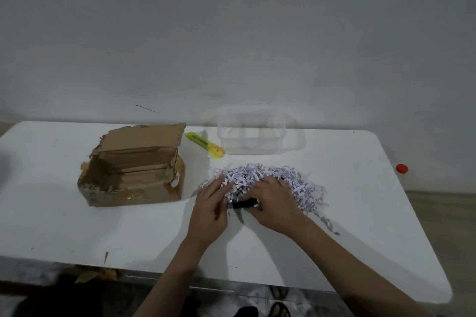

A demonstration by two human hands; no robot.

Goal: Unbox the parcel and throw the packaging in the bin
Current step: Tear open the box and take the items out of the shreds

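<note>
Shredded paper [270, 183] heaped at counter [77, 226] centre. Left hand [211, 211] laid flat, fingers straight, on it; right hand [273, 203] curled round black item [243, 204]. Torn-open box [134, 167] at 9 o'clock.

Torn matt cardboard box [134, 170], crinkled shredded paper [268, 180], smooth white table [103, 229], seemingly clear plastic container [251, 134].

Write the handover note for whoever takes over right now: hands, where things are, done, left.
Left hand: open, fingers resting on the shredded paper pile.
Right hand: on the pile, next to a black item; grip unclear.
Cardboard box: opened, torn, left of the pile on the white table.
Yellow cutter lies behind, beside a clear container.
Done: box opened, filling taken out.
Left: free the item, bin box and paper. No bin in view.
</note>
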